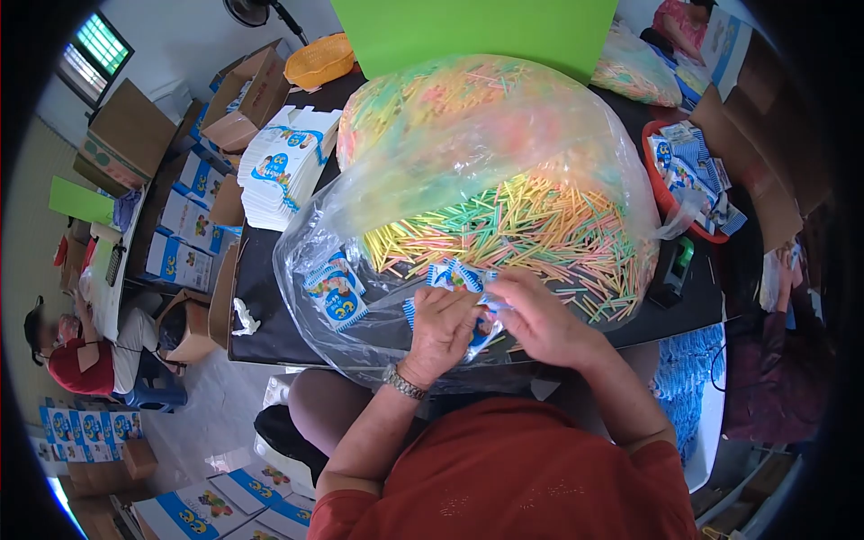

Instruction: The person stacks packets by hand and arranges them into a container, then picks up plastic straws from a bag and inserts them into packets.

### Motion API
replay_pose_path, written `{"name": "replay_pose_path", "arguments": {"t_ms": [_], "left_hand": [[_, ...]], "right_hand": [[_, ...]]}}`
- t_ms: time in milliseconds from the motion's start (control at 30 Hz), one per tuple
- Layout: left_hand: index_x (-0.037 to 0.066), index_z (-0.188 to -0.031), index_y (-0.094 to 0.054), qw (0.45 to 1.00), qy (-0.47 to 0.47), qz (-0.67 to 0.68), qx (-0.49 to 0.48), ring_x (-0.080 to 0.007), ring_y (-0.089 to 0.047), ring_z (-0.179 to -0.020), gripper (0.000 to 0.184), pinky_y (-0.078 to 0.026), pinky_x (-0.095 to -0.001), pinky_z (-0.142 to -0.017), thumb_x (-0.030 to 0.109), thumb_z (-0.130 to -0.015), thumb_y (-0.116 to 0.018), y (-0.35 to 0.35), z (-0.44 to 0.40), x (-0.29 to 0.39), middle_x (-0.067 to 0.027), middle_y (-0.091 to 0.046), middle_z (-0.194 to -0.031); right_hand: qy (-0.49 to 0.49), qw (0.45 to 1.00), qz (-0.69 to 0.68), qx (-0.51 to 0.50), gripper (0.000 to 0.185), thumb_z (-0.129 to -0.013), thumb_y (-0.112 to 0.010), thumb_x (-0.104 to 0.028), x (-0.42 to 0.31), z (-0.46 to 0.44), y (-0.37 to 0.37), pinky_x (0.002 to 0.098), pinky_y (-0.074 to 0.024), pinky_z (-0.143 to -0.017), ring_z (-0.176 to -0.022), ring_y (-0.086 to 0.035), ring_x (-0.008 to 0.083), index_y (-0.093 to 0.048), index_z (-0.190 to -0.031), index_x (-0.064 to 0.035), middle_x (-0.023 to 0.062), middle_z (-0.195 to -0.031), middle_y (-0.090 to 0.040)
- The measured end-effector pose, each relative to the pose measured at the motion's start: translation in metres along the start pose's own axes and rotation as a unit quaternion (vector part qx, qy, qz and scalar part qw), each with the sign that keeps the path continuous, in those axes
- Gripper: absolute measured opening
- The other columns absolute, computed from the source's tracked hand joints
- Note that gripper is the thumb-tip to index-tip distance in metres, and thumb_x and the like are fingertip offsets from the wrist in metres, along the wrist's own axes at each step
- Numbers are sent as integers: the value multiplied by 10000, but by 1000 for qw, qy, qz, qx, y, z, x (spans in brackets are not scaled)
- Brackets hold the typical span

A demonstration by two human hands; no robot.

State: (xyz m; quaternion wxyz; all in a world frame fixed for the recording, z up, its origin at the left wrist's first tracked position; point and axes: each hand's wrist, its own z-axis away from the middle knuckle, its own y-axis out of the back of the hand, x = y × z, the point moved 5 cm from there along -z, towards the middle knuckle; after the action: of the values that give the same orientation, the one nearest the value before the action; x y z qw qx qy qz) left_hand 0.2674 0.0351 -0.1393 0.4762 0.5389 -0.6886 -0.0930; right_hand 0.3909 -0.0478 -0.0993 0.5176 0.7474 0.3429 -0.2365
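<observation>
My left hand [439, 335], with a metal-banded watch at its wrist, is closed around the edge of a small blue-and-white packet [487, 329]. Close beside it, my right hand [542, 317] has bent fingers reaching to the left fingertips; what they pinch is hidden. More blue-and-white packets [337, 293] lie on the clear plastic bag [306, 261] to the left, and another packet [457, 274] shows just beyond my hands. A large heap of thin pastel sticks [513, 225], yellow, green, pink and orange, spills from the bag in front of me.
A stack of printed white cartons [281, 166] stands at the left, near a yellow basket [319, 61]. To the right are a red basket [661, 184] of packets and a black tape dispenser [671, 274]. A green panel [477, 31] rises behind. Other people sit at both sides.
</observation>
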Motion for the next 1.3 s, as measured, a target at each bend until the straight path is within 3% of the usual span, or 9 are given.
{"name": "replay_pose_path", "arguments": {"t_ms": [167,300,433,500,633,867,967,1167,1300], "left_hand": [[72,-1071,-653,990,-14,26,136,-222,-556,-836,256,-365,-359,-811,146,-827,-631,10,8,1,-74,-666,-990],[72,-1083,-649,988,-73,20,131,-229,-554,-866,280,-371,-367,-827,178,-824,-644,13,3,10,-75,-667,-1026],[30,-1016,-647,932,110,281,203,-248,-582,-864,238,-416,-342,-794,184,-837,-675,16,16,0,-115,-664,-1007],[26,-1007,-659,967,68,239,-46,-210,-604,-892,222,-425,-347,-830,107,-806,-709,8,32,-15,-102,-677,-948],[22,-1024,-665,871,306,372,97,-82,-614,-885,211,-498,-254,-765,2,-815,-680,23,62,-38,-38,-687,-967],[-40,-1149,-544,862,458,-42,212,-165,-632,-883,436,-500,-321,-777,41,-757,-718,89,102,-106,-99,-654,-998],[0,-1230,-494,847,282,-381,242,-346,-555,-1051,574,-399,-455,-938,101,-716,-730,98,82,-66,-154,-597,-1133],[54,-1284,-484,976,65,-168,-118,-358,-389,-1228,674,-353,-460,-955,211,-691,-764,6,39,-32,-175,-378,-1380],[84,-1247,-525,971,59,-215,-83,-335,-398,-1217,665,-360,-477,-944,325,-677,-770,-15,-7,-15,-153,-402,-1367]], "right_hand": [[-63,991,2,115,694,-828,-617,-86,-9,12,15,365,-437,-876,-1182,-442,315,-269,-1424,-14,204,-1447,-263],[-110,992,-60,-31,296,-839,-608,-77,10,26,-18,381,-472,-612,-742,-587,314,-551,-1127,-38,151,-898,-577],[-59,997,-35,22,168,-856,-572,-58,-5,12,-5,393,-460,-583,-660,-579,324,-575,-1023,-40,140,-774,-555],[-36,998,-45,-12,180,-857,-572,-60,0,14,-22,394,-464,-584,-664,-582,327,-573,-1036,-36,142,-799,-560],[-110,985,-131,-4,232,-842,-611,-77,7,15,-26,351,-479,-612,-688,-591,289,-575,-1064,-19,140,-856,-582],[-162,981,104,39,140,-827,-611,-131,80,40,17,421,-468,-729,-831,-581,357,-592,-913,-23,174,-851,-595],[-172,972,131,96,135,-830,-594,-130,79,41,43,435,-463,-708,-803,-582,370,-604,-920,-30,178,-838,-596],[-171,944,283,13,216,-800,-617,-140,118,70,54,444,-480,-735,-868,-589,351,-588,-987,-35,167,-953,-585],[-246,920,304,-12,222,-790,-633,-148,118,50,35,442,-486,-773,-912,-591,346,-567,-963,-26,166,-1097,-536]]}}
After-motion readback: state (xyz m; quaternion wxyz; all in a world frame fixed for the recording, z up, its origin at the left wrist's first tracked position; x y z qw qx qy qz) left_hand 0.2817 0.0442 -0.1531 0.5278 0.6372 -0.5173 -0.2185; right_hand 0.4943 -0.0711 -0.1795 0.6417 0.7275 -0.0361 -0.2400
